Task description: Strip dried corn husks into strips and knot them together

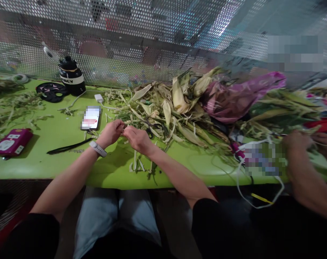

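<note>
My left hand [111,132], with a white watch [98,148] on its wrist, is closed in a pinch near the middle of the green table [71,167]. Right beside it, my right hand [137,138] is closed too, and the fingertips of both hands meet. Whatever is between them is too small to make out. Dark scissors [155,126] lie just beyond my right hand, at the edge of a heap of corn husks [167,108]. A few pale strips [137,162] of husk lie below my hands.
A phone [91,118], a black strap [68,146], a purple box [13,142] and a black bottle [72,77] are on the left. A pink plastic bag [233,97] sits right of the husks. Another person's hands [296,142] work at the far right, near a white cord [237,180].
</note>
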`<action>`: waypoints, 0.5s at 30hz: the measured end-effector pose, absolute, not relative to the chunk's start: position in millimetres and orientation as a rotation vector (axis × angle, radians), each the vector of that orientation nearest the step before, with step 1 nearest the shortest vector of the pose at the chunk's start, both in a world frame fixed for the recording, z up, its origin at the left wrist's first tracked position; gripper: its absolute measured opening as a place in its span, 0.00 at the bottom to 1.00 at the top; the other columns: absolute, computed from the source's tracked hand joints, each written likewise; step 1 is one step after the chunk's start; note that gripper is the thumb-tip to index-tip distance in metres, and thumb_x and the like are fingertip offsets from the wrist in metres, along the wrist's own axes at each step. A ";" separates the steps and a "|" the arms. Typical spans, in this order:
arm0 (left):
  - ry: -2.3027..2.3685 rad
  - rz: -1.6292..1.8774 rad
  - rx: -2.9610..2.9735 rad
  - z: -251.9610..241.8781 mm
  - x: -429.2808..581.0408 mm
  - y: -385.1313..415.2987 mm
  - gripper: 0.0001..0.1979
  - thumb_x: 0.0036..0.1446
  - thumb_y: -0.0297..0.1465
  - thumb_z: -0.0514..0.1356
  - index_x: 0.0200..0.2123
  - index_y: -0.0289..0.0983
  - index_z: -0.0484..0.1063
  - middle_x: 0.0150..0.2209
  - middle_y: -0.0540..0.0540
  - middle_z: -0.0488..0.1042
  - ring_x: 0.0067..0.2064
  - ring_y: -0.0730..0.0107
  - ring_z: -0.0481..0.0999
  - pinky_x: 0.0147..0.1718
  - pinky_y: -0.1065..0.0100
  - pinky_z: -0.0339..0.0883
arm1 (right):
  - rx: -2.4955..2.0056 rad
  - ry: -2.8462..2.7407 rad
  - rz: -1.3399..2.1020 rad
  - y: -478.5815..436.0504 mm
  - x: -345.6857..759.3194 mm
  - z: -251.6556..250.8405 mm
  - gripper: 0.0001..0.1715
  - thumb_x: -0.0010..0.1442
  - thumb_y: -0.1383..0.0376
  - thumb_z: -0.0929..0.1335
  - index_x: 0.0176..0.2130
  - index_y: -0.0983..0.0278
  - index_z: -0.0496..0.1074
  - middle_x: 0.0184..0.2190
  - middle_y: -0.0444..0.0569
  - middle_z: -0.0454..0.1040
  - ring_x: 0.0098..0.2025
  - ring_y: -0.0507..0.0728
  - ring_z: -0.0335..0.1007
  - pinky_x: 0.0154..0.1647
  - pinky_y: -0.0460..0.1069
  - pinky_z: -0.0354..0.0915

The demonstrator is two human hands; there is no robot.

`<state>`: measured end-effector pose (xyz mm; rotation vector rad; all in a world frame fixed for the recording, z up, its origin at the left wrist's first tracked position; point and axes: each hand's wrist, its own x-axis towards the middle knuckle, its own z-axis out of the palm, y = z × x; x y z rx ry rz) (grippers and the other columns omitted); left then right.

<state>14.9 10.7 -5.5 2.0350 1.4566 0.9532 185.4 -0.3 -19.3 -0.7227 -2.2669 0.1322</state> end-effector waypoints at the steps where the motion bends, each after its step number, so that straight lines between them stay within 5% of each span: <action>1: 1.449 0.938 2.095 -4.7 15.6 9.2 0.09 0.60 0.31 0.53 0.28 0.36 0.67 0.25 0.48 0.70 0.26 0.72 0.65 0.27 0.70 0.57 | -0.731 -2.190 0.227 0.2 187.3 -15.5 0.22 0.71 0.54 0.56 0.33 0.63 0.69 0.36 0.53 0.75 0.35 0.54 0.69 0.36 0.48 0.62; 4: 1.303 0.857 2.261 0.1 19.8 1.9 0.10 0.62 0.31 0.52 0.30 0.36 0.70 0.22 0.49 0.69 0.23 0.73 0.63 0.26 0.70 0.56 | -0.779 -1.952 0.605 3.1 199.5 1.5 0.22 0.68 0.51 0.61 0.32 0.63 0.68 0.27 0.46 0.70 0.30 0.51 0.65 0.34 0.47 0.62; 8: 1.009 0.738 2.330 9.1 25.8 -7.7 0.09 0.61 0.30 0.54 0.38 0.36 0.75 0.27 0.46 0.76 0.26 0.71 0.70 0.30 0.71 0.63 | -0.822 -1.843 1.122 11.1 223.2 25.4 0.24 0.62 0.46 0.66 0.31 0.64 0.69 0.18 0.37 0.58 0.18 0.46 0.49 0.19 0.44 0.48; 11: 0.832 0.671 2.294 18.0 27.4 -15.3 0.10 0.60 0.30 0.55 0.40 0.36 0.75 0.32 0.45 0.78 0.29 0.72 0.73 0.32 0.72 0.65 | -0.734 -1.829 1.345 15.1 235.4 34.5 0.24 0.59 0.47 0.70 0.29 0.65 0.68 0.19 0.38 0.62 0.19 0.45 0.48 0.19 0.43 0.45; 15: 0.628 0.616 2.106 29.7 26.6 -27.4 0.12 0.63 0.37 0.56 0.39 0.35 0.75 0.25 0.49 0.73 0.25 0.75 0.69 0.27 0.73 0.63 | -0.556 -1.683 1.641 15.6 234.7 31.2 0.25 0.57 0.48 0.71 0.27 0.64 0.62 0.24 0.39 0.66 0.17 0.43 0.44 0.18 0.43 0.42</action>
